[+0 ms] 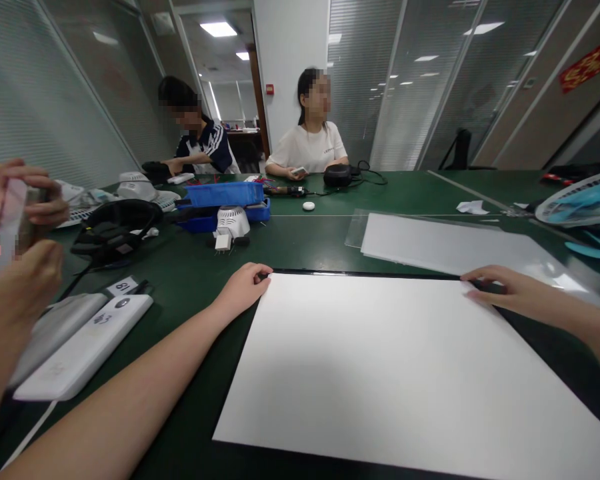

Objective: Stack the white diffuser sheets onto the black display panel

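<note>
A large white sheet (390, 360) lies on a black board on the green table (300, 233) right in front of me. My left hand (245, 285) rests at the sheet's far left corner, its fingers curled and pinching the corner edge. At the far right corner my right hand (505, 288) lies with its fingers stretched flat and pressing on the sheet's edge.
A clear plastic sheet over white paper (455, 250) lies behind the board. Two white power banks (80, 347) lie at left beside black headphones (115, 227), a blue tray (225, 197) and a small white device (231, 223). Another person's hands (25, 200) hold something at far left. Two people sit across the table.
</note>
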Tool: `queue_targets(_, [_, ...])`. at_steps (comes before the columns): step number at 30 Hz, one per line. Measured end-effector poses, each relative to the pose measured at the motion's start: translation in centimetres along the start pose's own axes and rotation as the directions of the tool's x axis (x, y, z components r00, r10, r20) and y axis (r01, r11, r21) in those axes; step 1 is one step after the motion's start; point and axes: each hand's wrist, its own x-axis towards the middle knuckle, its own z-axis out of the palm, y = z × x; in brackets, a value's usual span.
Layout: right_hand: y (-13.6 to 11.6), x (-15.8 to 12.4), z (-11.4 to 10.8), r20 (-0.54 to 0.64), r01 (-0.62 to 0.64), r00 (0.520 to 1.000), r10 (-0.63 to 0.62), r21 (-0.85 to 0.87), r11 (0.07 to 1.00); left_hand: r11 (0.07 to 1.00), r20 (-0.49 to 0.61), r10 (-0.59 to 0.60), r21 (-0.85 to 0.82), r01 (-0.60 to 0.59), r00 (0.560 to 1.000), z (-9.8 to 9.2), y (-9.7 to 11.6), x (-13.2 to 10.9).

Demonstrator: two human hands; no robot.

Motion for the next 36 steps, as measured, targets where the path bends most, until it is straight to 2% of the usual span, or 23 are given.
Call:
queue_targets(3, [0.76, -0.05, 0.17, 0.036, -0.037, 0.999, 0.036, 0.013, 0.999, 1.0, 0.003, -0.004, 0.019, 0.004, 1.0, -0.02, 0.22, -0.02])
queue_targets(11, [0.67, -0.13, 0.32, 0.041, -0.048, 0.998, 0.047, 0.028, 0.998, 0.997, 0.0, 0.016, 0.078, -0.016, 1.0, 0.2, 0.64, -0.1])
queue_targets(18, [0.68, -0.18, 0.1, 0.038, -0.084, 0.996, 0.083, 0.018, 0.996, 0.996, 0.04, 0.006, 0.089, -0.01, 0.999, 0.31, 0.37, -0.15])
queue_targets(25, [0.54, 0.0, 0.2, 0.026, -0.06, 0.998, 0.06, -0.014, 0.998, 0.984, 0.126, 0.005, 0.176, -0.028, 0.992, 0.6, -0.11, -0.19])
queue_targets(36, [0.2, 0.57, 0.97, 0.004, -0.018, 1.0, 0.019, -0.049, 0.999, 0.983, 0.148, -0.01, 0.183, -0.017, 0.989, 0.35, 0.3, -0.46])
